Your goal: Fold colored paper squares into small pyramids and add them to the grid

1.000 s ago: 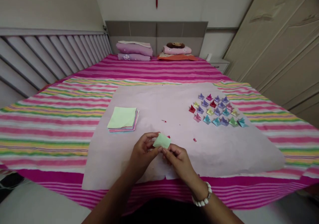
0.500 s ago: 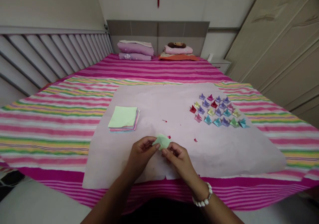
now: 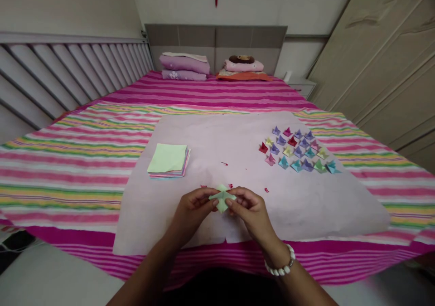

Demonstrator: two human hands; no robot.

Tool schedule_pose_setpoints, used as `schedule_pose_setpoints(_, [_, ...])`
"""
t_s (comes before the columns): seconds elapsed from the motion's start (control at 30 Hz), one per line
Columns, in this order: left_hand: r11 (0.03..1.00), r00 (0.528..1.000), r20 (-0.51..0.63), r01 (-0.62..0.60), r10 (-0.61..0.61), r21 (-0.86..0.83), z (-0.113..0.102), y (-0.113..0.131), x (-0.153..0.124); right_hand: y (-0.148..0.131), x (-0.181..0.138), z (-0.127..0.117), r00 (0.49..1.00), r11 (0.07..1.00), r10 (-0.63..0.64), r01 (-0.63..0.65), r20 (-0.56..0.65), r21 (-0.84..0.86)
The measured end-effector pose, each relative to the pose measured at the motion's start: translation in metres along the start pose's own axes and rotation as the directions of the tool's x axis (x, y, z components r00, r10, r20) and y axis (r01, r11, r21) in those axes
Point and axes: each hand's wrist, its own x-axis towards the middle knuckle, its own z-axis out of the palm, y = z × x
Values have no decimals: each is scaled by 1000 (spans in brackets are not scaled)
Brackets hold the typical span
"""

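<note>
Between my two hands is a small light green folded paper [image 3: 222, 198], with pointed corners to the left and right. My left hand [image 3: 196, 210] pinches its left side, thumb in front and fingers behind. On the right side, my right hand [image 3: 248, 211] grips it the same way, closed on the paper. Both hands are just above the large pale sheet [image 3: 217, 138] spread on the bed. A stack of square coloured paper [image 3: 167, 158], light green on top, lies to the left.
Several folded paper pieces [image 3: 298, 152] in many colours stand in rows on the right of the sheet. Small red scraps [image 3: 267, 190] lie around the middle. Folded bedding [image 3: 185, 65] and another pile [image 3: 243, 68] rest by the headboard [image 3: 197, 36].
My right hand has shifted slightly right and up along the green paper. The paper has turned and now faces me more squarely, its side corners spread wider. A red scrap now shows beyond my left hand.
</note>
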Motion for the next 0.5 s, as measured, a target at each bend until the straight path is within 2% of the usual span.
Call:
schedule_pose_setpoints(0.17, [999,998,-33,52,-52,3,-2,3,-1,-4,1,0,999,999,-47,47,22,-12])
schedule_pose_setpoints(0.33, [995,989,-106,98,-99,-13,-1,5,-1,-4,1,-3,987,992,-124,127,105,-19])
schedule_pose_setpoints(0.5, [992,984,-121,129,-129,-11,0,4,-1,-5,0,-5,979,986,-155,162,131,-47])
